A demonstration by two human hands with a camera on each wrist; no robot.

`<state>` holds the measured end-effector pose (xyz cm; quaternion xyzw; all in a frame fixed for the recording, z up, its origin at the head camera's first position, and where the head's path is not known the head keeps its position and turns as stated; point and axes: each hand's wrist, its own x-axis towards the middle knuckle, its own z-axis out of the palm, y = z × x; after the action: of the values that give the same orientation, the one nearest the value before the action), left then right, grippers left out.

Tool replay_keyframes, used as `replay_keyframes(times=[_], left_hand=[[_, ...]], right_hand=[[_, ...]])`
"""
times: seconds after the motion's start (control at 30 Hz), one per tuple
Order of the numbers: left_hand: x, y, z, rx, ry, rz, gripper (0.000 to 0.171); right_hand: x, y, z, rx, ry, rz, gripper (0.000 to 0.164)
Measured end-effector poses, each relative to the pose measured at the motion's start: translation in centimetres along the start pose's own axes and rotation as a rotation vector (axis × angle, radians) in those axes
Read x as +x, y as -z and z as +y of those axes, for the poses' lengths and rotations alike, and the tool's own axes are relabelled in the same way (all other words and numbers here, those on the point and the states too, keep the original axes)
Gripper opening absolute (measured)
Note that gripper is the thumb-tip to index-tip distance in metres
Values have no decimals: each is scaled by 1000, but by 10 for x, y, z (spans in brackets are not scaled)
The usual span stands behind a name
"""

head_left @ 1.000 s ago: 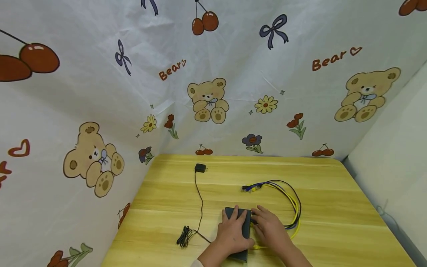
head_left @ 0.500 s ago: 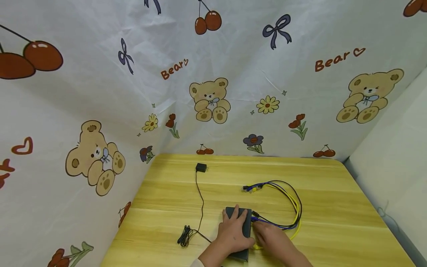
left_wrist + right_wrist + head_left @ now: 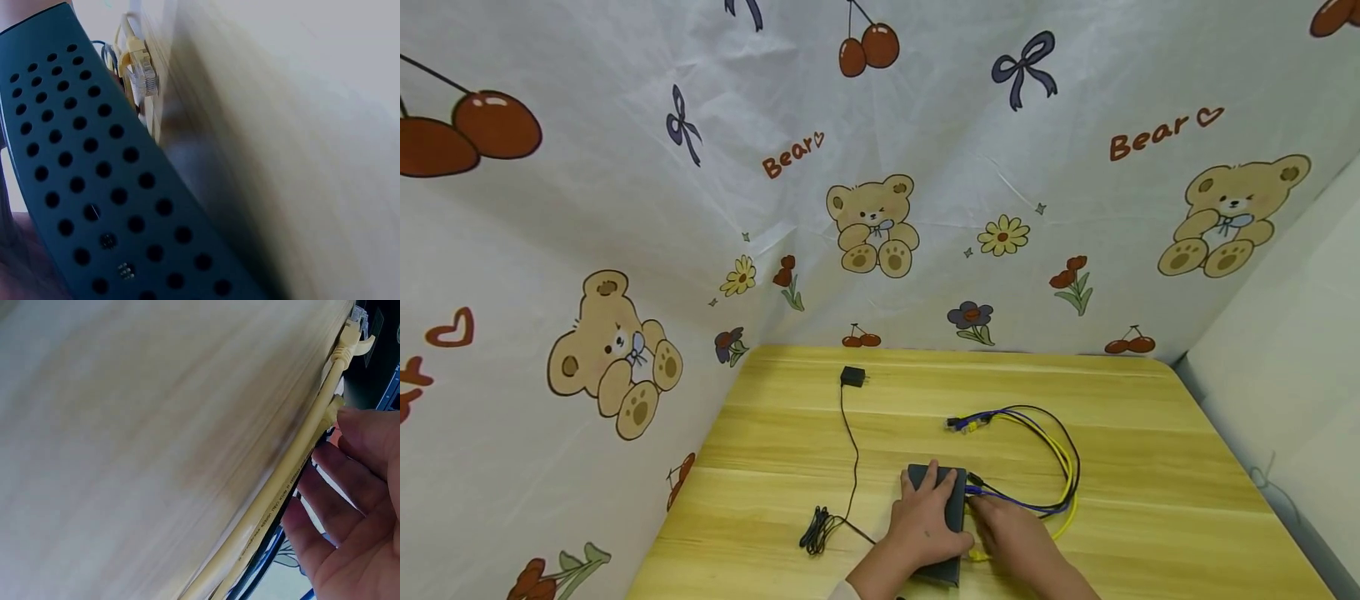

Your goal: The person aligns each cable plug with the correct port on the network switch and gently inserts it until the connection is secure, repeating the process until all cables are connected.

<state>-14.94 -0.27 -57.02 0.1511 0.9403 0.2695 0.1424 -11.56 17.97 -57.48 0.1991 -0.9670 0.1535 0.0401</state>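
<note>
A dark flat network box (image 3: 940, 570) lies on the table; its side with rows of vent holes (image 3: 87, 150) fills much of the left wrist view. My left hand (image 3: 920, 525) rests on top with fingers spread, thumb at the right edge. At the box's right side, my right hand (image 3: 1011, 533) pinches a yellow network cable plug (image 3: 334, 411). Beyond those fingers, a blue plug (image 3: 972, 490) and a black plug (image 3: 975, 479) sit at the port side; how deep I cannot tell. Another yellow plug (image 3: 348, 345) lies loose beside the box.
The yellow, blue and black network cables (image 3: 1070, 475) loop right and back to several plug ends (image 3: 958, 424). A black power adapter (image 3: 852, 377) stands at the back; its bundled cord (image 3: 815, 533) lies left of the box. A bear-print sheet (image 3: 925, 317) hangs behind the table.
My right hand has drawn back toward me along the box's side, uncovering the black and blue plugs. The left hand stays on the box.
</note>
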Motion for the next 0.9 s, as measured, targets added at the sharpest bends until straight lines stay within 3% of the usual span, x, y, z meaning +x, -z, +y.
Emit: replay_keyframes(times=[0.27,0.53,0.9], left_hand=[[-1,1,0,10,-2,14,89],[0,0,1,-8,8,15,91],[-1,-2,0,16,-8,35,90]], right_hand=[[0,0,0,-10,55,7,24],[2,-3,3,1,38,-35,6],[-1,-4,9,105,75,-84,8]])
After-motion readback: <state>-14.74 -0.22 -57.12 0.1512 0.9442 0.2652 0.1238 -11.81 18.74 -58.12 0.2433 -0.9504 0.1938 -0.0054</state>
